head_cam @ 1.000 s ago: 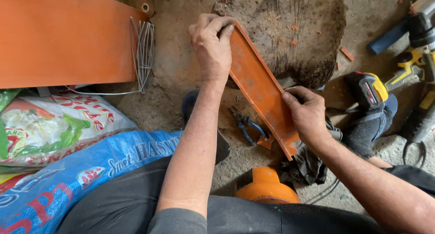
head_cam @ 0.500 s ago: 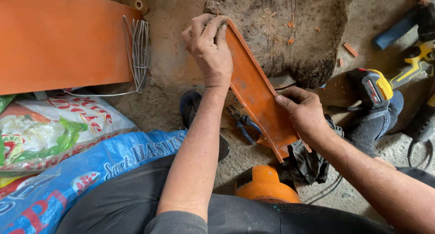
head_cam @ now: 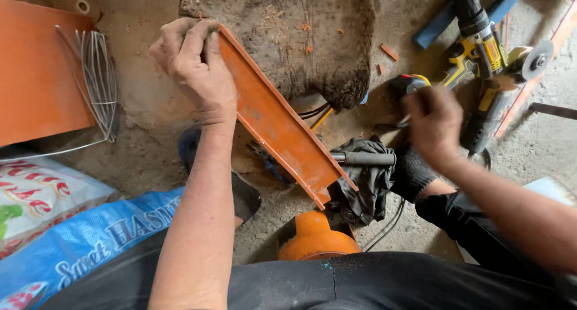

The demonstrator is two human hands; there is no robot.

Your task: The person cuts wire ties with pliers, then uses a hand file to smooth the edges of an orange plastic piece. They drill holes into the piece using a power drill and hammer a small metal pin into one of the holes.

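My left hand [head_cam: 195, 66] grips the upper end of a long orange metal strip [head_cam: 282, 127] with raised edges. The strip slants down to the right, and its lower end rests by a black cloth [head_cam: 363, 187]. Blurred with motion, my right hand [head_cam: 433, 124] is off the strip and hovers to its right, just below a yellow and black tape measure [head_cam: 407, 82]. Whether it holds anything is unclear.
A worn wooden block [head_cam: 300, 33] lies behind the strip. A yellow drill [head_cam: 475, 39] and an angle grinder [head_cam: 511, 85] lie at right. A large orange sheet [head_cam: 36, 75] and wire coil [head_cam: 99, 82] are at left, printed sacks [head_cam: 90, 244] below. An orange rounded object [head_cam: 315, 238] sits near my legs.
My right hand has let go of the strip's lower end and swung right toward the tape measure. My left hand still holds the upper end.
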